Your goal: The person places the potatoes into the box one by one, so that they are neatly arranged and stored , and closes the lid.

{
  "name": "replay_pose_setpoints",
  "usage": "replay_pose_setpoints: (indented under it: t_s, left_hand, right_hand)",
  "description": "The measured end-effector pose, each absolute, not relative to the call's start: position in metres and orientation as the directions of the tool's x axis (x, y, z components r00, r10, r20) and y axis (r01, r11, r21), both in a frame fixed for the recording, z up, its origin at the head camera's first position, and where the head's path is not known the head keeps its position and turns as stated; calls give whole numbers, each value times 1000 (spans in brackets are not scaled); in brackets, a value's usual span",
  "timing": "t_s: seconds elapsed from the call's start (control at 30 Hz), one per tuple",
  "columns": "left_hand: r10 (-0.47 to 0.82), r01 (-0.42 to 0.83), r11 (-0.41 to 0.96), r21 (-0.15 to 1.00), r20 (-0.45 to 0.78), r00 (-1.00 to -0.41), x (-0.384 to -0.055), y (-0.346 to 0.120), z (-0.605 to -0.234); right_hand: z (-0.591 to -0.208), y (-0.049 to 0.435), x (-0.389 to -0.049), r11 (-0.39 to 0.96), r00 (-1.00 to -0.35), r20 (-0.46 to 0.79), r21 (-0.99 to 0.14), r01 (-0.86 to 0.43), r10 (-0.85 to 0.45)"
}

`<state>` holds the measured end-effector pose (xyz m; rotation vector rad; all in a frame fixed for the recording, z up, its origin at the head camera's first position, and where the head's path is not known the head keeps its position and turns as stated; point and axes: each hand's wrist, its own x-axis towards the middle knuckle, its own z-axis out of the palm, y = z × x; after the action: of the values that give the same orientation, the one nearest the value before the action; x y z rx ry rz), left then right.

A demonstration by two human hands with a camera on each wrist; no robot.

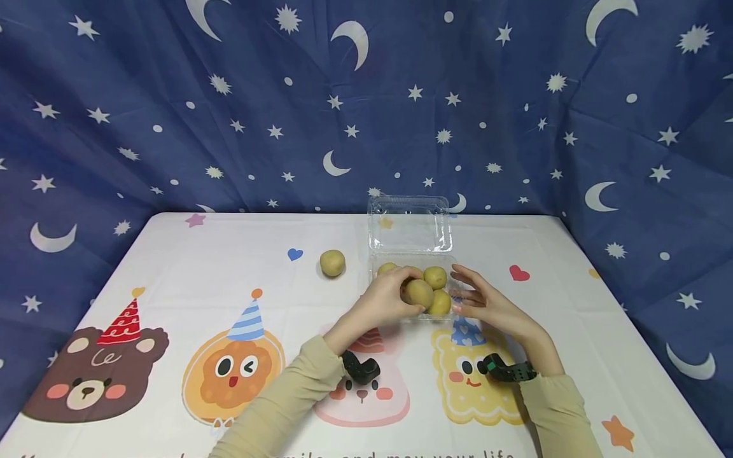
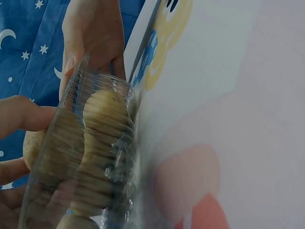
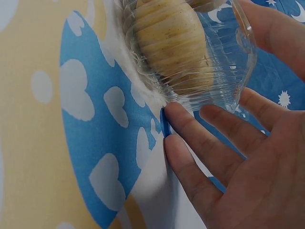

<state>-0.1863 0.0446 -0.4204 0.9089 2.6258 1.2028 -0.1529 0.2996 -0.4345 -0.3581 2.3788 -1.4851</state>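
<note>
A clear plastic clamshell box [image 1: 409,259] lies with its lid raised at the back, several potatoes [image 1: 435,278] inside. My left hand [image 1: 389,296] grips one potato [image 1: 420,293] between thumb and fingers over the box. In the left wrist view that potato [image 2: 32,145] shows partly behind the box wall. At the box's right side is my right hand [image 1: 487,302], fingers spread and holding no potato. Its fingertips [image 3: 177,112] lie by the clear wall in the right wrist view. One loose potato [image 1: 332,263] rests on the table left of the box.
The white tablecloth [image 1: 229,254] carries printed cartoon figures, hearts and stars. Behind the table hangs a dark blue curtain [image 1: 389,114] with moons and stars. The transparent lid [image 1: 410,224] stands upright near the table's back edge.
</note>
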Motion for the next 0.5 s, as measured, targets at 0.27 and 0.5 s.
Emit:
replay_pose_setpoints:
  t_s: [0.27,0.5]
  left_hand:
    - [544,457,555,695,112,-831,-183,46,-419]
    - [573,500,598,627,103,-813,-182,45,-419]
  right_hand:
    - [-433,298,-154,436,-919,-136,-899,-42,-369]
    - [-434,299,-154,430,-918,-132,-902,-45,-374]
